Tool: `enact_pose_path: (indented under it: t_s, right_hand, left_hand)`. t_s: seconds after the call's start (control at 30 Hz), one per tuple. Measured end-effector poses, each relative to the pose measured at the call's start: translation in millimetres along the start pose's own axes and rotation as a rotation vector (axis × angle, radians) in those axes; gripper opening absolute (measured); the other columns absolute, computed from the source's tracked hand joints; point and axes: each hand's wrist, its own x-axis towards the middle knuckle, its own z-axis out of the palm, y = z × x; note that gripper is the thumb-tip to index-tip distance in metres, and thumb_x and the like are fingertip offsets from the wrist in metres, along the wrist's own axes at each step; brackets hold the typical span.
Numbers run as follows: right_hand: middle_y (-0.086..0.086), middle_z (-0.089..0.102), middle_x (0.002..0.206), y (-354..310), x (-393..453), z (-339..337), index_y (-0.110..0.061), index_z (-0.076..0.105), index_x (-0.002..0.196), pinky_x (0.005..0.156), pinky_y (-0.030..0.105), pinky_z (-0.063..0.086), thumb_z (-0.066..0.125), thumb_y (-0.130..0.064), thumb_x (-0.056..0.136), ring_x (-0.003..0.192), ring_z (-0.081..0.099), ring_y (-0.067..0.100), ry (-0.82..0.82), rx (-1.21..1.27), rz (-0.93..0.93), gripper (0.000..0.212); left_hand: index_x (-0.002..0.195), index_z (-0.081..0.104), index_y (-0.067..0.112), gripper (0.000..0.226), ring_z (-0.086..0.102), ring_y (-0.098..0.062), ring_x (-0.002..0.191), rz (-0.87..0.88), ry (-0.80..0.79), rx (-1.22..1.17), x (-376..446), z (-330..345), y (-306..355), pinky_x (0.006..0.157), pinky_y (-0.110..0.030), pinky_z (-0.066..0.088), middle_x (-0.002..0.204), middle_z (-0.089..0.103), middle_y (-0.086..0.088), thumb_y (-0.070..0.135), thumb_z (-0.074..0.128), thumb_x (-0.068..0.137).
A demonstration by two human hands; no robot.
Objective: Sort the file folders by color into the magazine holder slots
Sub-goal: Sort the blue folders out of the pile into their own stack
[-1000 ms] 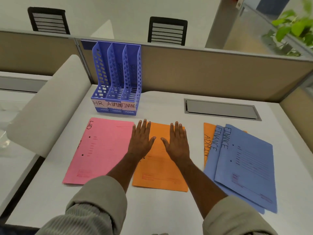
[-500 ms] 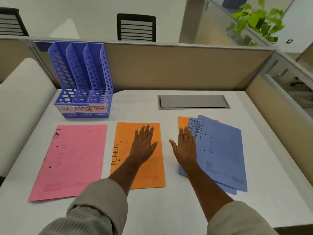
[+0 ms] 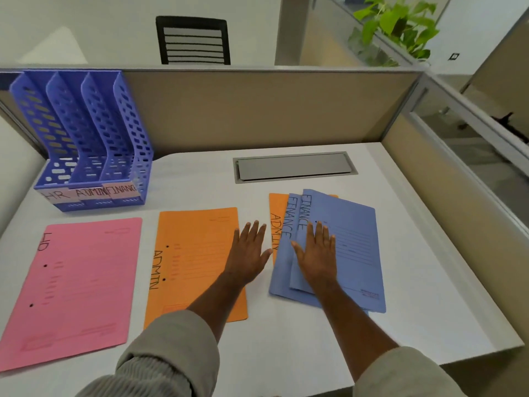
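Note:
A blue three-slot magazine holder (image 3: 86, 144) stands at the back left, labelled HR, ADMIN and FINANCE. A pink HR folder (image 3: 74, 285) lies flat at the left. Beside it lies an orange ADMIN folder (image 3: 194, 253). At the right, two blue FINANCE folders (image 3: 352, 239) overlap a second orange ADMIN folder (image 3: 276, 213), mostly hidden beneath them. My left hand (image 3: 249, 253) lies flat, fingers apart, on the right edge of the middle orange folder. My right hand (image 3: 317, 253) rests flat and open on the blue folders.
The white desk (image 3: 286, 339) has a grey cable hatch (image 3: 294, 167) at the back. Beige partition walls (image 3: 257, 110) close the back and right sides. A plant (image 3: 400, 27) and a black chair (image 3: 194, 41) stand beyond the partition. The desk's front edge is near my sleeves.
Both hands have shifted to the right: my right hand went from the orange folder onto the blue folders, my left hand to the orange folder's right edge. The view turned right too.

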Motion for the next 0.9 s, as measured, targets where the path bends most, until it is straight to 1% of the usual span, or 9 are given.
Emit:
enact_pose_path:
  t_s: [0.2, 0.37, 0.47, 0.53, 0.6, 0.67, 0.73, 0.8, 0.9]
  right_hand:
    - [0.009, -0.002, 0.168, 38, 5, -1, -0.018, 0.001, 0.160, 0.125, 0.046, -0.001, 0.024, -0.061, 0.101, 0.155, -0.003, 0.028, -0.013, 0.006, 0.034, 0.076]
    - [0.010, 0.000, 0.167, 65, 11, -1, -0.019, 0.001, 0.160, 0.125, 0.048, 0.000, 0.023, -0.061, 0.101, 0.155, -0.001, 0.029, -0.018, -0.023, 0.063, 0.075]
    - [0.010, 0.000, 0.167, 78, 15, -2, -0.019, 0.002, 0.160, 0.125, 0.048, 0.000, 0.024, -0.061, 0.101, 0.155, -0.001, 0.029, -0.025, -0.018, 0.078, 0.075]
    - [0.010, 0.000, 0.167, 85, 17, -2, -0.019, 0.001, 0.160, 0.125, 0.048, 0.001, 0.023, -0.061, 0.101, 0.155, -0.001, 0.029, -0.042, -0.025, 0.087, 0.075]
    - [0.012, -0.001, 0.167, 91, 17, -1, -0.019, 0.002, 0.160, 0.125, 0.049, 0.004, 0.024, -0.060, 0.101, 0.154, 0.001, 0.032, -0.065, -0.014, 0.105, 0.075]
    - [0.014, -0.001, 0.167, 96, 17, 1, -0.019, 0.003, 0.160, 0.124, 0.050, 0.010, 0.026, -0.060, 0.101, 0.153, 0.004, 0.035, -0.093, 0.013, 0.136, 0.075]
    - [0.014, 0.000, 0.167, 99, 16, 2, -0.019, 0.006, 0.160, 0.122, 0.052, 0.019, 0.028, -0.060, 0.101, 0.153, 0.007, 0.036, -0.127, 0.055, 0.165, 0.075]
    - [0.014, 0.002, 0.167, 101, 16, 4, -0.019, 0.008, 0.159, 0.118, 0.053, 0.028, 0.029, -0.061, 0.100, 0.152, 0.011, 0.036, -0.154, 0.079, 0.172, 0.075]
    - [0.013, 0.007, 0.166, 102, 14, 7, -0.019, 0.011, 0.159, 0.116, 0.052, 0.032, 0.027, -0.063, 0.100, 0.151, 0.015, 0.034, -0.192, 0.054, 0.156, 0.075]
  left_hand:
    - [0.159, 0.006, 0.018, 0.068, -0.002, -0.026, 0.154, 0.032, -0.019, -0.007, 18, 14, 36, 0.125, -0.047, -0.001, 0.167, 0.000, -0.006, 0.052, 0.026, 0.104]
    - [0.159, 0.007, 0.012, 0.073, 0.001, -0.023, 0.154, 0.008, -0.032, -0.105, 30, 25, 66, 0.125, -0.040, 0.001, 0.167, 0.004, -0.007, 0.053, 0.029, 0.103]
    - [0.158, 0.007, 0.009, 0.077, 0.007, -0.023, 0.154, -0.019, -0.051, -0.178, 37, 28, 84, 0.125, -0.040, 0.009, 0.166, 0.009, -0.008, 0.055, 0.033, 0.102]
    - [0.158, 0.009, 0.008, 0.079, 0.017, -0.026, 0.152, -0.040, -0.057, -0.234, 41, 28, 95, 0.123, -0.040, 0.018, 0.164, 0.018, -0.010, 0.054, 0.038, 0.101]
    - [0.157, 0.013, 0.009, 0.079, 0.030, -0.028, 0.145, -0.088, -0.068, -0.289, 45, 27, 106, 0.117, -0.042, 0.031, 0.158, 0.030, -0.012, 0.052, 0.044, 0.099]
    - [0.157, 0.014, 0.010, 0.078, 0.038, -0.030, 0.140, -0.144, -0.088, -0.306, 49, 26, 115, 0.109, -0.044, 0.040, 0.153, 0.039, -0.013, 0.049, 0.047, 0.098]
    - [0.155, 0.019, 0.010, 0.074, 0.042, -0.031, 0.135, -0.196, -0.085, -0.313, 54, 22, 121, 0.105, -0.046, 0.045, 0.147, 0.046, -0.013, 0.044, 0.049, 0.098]
    - [0.152, 0.027, 0.010, 0.067, 0.046, -0.032, 0.132, -0.259, -0.043, -0.370, 60, 18, 125, 0.102, -0.046, 0.047, 0.143, 0.051, -0.014, 0.040, 0.051, 0.097]
    - [0.145, 0.042, 0.006, 0.057, 0.053, -0.032, 0.126, -0.370, -0.022, -0.574, 69, 13, 130, 0.101, -0.040, 0.048, 0.139, 0.055, -0.014, 0.033, 0.054, 0.097]
